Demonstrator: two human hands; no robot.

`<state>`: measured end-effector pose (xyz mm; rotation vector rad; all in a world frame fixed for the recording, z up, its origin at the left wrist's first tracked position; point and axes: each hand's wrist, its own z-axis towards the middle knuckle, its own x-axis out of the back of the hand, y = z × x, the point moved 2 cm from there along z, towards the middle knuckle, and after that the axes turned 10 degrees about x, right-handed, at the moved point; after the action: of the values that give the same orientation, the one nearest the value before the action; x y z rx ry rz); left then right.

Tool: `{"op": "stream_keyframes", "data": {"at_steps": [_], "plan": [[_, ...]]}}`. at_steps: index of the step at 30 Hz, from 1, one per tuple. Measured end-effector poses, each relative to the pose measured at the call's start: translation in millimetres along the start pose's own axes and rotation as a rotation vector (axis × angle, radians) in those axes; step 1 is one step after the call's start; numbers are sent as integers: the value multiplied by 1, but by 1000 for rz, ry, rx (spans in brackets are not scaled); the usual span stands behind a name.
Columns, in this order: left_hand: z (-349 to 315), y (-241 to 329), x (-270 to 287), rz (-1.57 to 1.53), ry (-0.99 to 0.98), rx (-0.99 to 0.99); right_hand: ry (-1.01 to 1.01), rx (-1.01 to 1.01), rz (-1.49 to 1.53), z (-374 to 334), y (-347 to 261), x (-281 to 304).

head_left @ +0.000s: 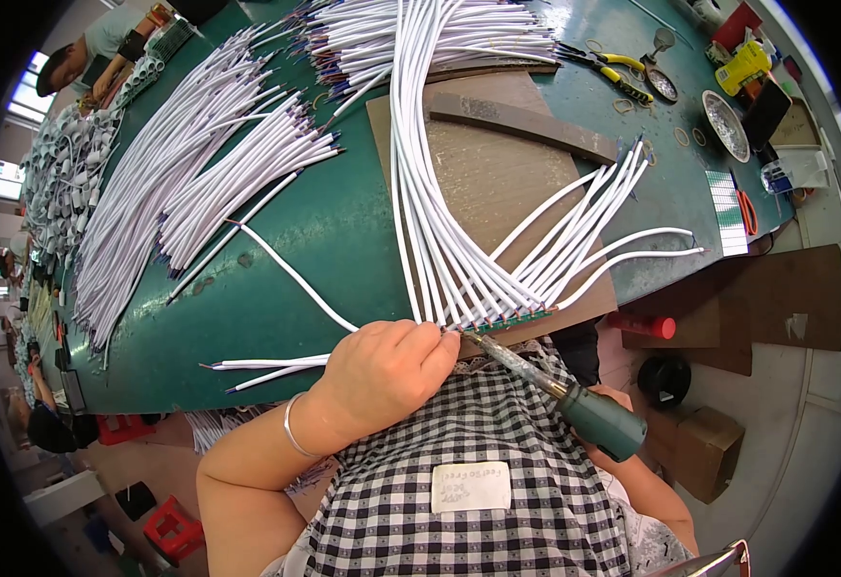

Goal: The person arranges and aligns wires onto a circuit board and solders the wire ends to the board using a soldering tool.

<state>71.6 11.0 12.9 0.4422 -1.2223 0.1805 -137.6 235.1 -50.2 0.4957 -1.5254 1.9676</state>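
My left hand [387,370], with a thin bangle at its wrist, is closed in a pinch on a white cable [295,274] at the table's near edge. Two more cables [266,364] run out from under that hand. A soldering iron [605,423] with a green handle is gripped by my right hand [616,395], which is mostly hidden behind the handle. Its tip meets the area beside my left fingertips. There, a narrow green circuit board [534,316] carries a row of white cables [430,221] that curve away over the table. The exact joint is too small to make out.
A brown board [497,178] lies under the cables, with a dark metal bar [526,128] across it. Cable bundles [170,183] cover the left. Yellow-handled pliers [622,77], a bowl [725,125] and orange-handled scissors [746,212] lie right. Another person [103,53] works at far left.
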Motion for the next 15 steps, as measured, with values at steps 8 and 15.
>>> {"op": "stream_keyframes", "data": {"at_steps": [8,15], "plan": [[0,-1,0,10,-17,1,135,-167,305,8,-10,10],[0,-1,4,38,-18,26,227,-110,157,0,2,2]]}}
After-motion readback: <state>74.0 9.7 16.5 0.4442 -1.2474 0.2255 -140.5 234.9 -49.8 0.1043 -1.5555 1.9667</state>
